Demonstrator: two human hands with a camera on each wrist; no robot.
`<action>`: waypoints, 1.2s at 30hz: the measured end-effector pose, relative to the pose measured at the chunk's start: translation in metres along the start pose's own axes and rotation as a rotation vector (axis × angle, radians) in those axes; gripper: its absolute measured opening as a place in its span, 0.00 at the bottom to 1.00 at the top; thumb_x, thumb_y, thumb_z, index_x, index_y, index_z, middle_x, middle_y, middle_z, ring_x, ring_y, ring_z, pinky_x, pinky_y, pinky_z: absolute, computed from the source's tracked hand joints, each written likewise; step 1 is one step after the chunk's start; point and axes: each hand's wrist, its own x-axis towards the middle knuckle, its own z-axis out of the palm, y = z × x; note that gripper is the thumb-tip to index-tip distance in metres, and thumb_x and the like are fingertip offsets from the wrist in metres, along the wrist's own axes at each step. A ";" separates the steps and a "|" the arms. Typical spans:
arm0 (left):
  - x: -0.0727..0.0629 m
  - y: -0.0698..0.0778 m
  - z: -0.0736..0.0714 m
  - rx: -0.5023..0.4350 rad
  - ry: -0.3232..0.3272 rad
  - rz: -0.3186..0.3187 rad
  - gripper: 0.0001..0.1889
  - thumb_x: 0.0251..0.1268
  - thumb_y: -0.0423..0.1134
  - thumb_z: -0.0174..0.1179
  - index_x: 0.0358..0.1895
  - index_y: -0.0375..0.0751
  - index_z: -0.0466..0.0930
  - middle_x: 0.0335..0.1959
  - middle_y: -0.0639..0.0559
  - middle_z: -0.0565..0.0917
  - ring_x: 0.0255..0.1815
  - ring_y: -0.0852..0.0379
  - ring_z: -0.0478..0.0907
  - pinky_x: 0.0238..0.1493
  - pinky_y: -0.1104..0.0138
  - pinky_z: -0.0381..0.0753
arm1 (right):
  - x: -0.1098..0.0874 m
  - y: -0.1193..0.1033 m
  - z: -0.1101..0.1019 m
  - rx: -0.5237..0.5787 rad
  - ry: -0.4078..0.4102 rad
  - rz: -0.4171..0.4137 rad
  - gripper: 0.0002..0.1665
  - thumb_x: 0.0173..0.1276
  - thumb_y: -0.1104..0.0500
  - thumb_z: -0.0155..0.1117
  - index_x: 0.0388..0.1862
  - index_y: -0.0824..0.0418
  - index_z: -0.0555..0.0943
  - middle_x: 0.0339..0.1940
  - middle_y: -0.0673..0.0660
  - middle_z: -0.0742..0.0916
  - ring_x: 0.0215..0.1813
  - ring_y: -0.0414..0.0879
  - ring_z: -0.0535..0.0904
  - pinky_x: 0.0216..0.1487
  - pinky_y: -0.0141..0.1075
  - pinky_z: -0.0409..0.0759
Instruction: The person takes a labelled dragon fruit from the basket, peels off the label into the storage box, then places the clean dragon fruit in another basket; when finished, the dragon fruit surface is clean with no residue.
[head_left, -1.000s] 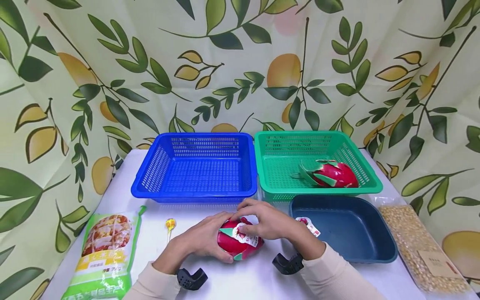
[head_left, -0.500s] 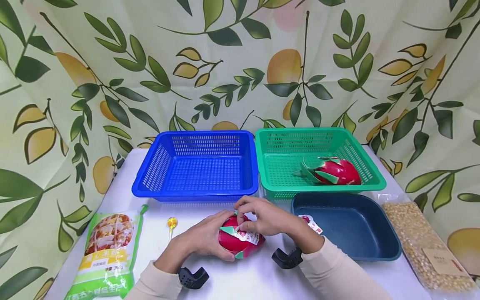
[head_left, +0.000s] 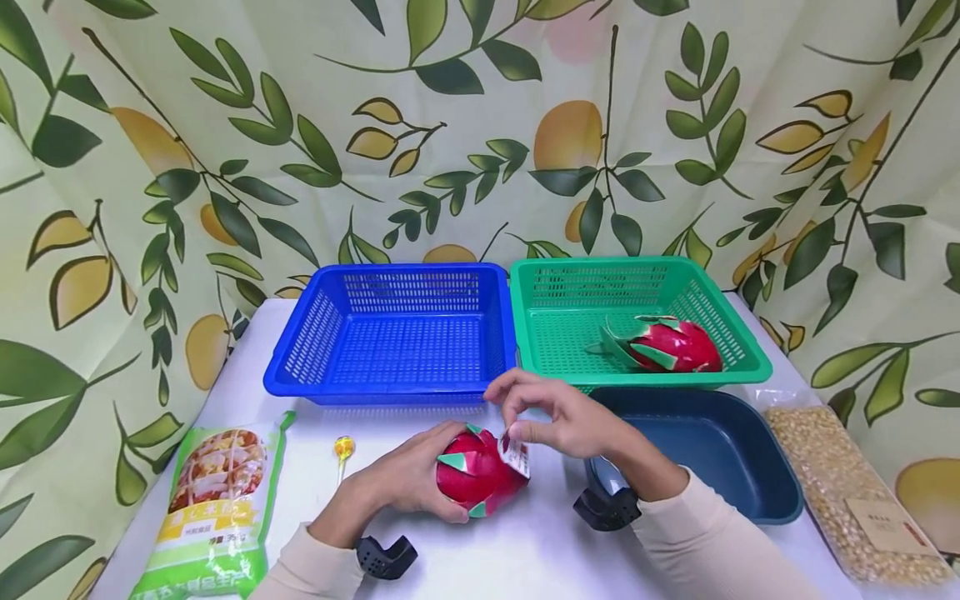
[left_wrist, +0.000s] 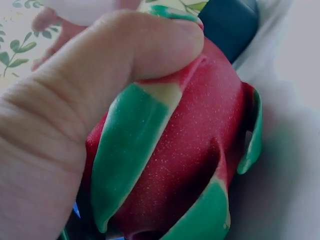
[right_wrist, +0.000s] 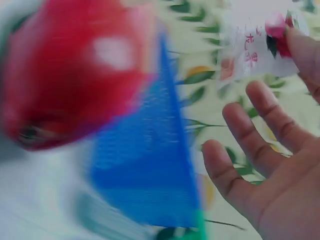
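My left hand (head_left: 411, 472) grips a red dragon fruit (head_left: 480, 475) with green scale tips on the white table. In the left wrist view its thumb presses on the red skin of this dragon fruit (left_wrist: 200, 120). My right hand (head_left: 562, 417), just above and right of the fruit, pinches a white printed sticker (head_left: 514, 458) between thumb and finger. The right wrist view shows the sticker (right_wrist: 250, 50) hanging clear of the skin, the other fingers spread. A second dragon fruit (head_left: 678, 344) lies in the green basket (head_left: 558, 329).
Behind the hands stands a blue basket (head_left: 405, 387). A dark blue tub (head_left: 712, 450), with another sticker (head_left: 611, 475) at its left rim, is beside the right forearm. A bag of kernels (head_left: 847, 475) lies far right; a lollipop (head_left: 343, 448) and green food bag (head_left: 210, 500) lie left.
My right hand has lifted the sticker off the dragon fruit, moving up and to the right with it. My left hand keeps its grip on the fruit.
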 end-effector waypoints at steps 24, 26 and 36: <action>-0.002 0.003 0.001 -0.012 -0.001 -0.077 0.50 0.33 0.57 0.76 0.67 0.50 0.64 0.58 0.60 0.71 0.57 0.55 0.70 0.43 0.65 0.79 | -0.087 -0.014 -0.133 0.018 -0.311 0.240 0.08 0.60 0.64 0.66 0.33 0.56 0.75 0.49 0.60 0.79 0.54 0.56 0.71 0.48 0.47 0.79; -0.003 0.003 0.001 -0.012 0.001 -0.079 0.50 0.33 0.57 0.76 0.67 0.50 0.64 0.58 0.60 0.71 0.57 0.55 0.70 0.43 0.65 0.79 | -0.098 -0.002 -0.133 0.022 -0.305 0.313 0.09 0.58 0.62 0.68 0.33 0.56 0.75 0.46 0.59 0.80 0.51 0.56 0.73 0.44 0.46 0.81; -0.002 0.003 0.002 -0.015 -0.005 -0.084 0.50 0.32 0.56 0.77 0.67 0.50 0.64 0.58 0.59 0.71 0.57 0.54 0.70 0.43 0.65 0.79 | -0.138 0.053 -0.122 -0.044 -0.218 0.565 0.13 0.54 0.57 0.70 0.37 0.57 0.78 0.33 0.57 0.82 0.36 0.54 0.77 0.34 0.38 0.77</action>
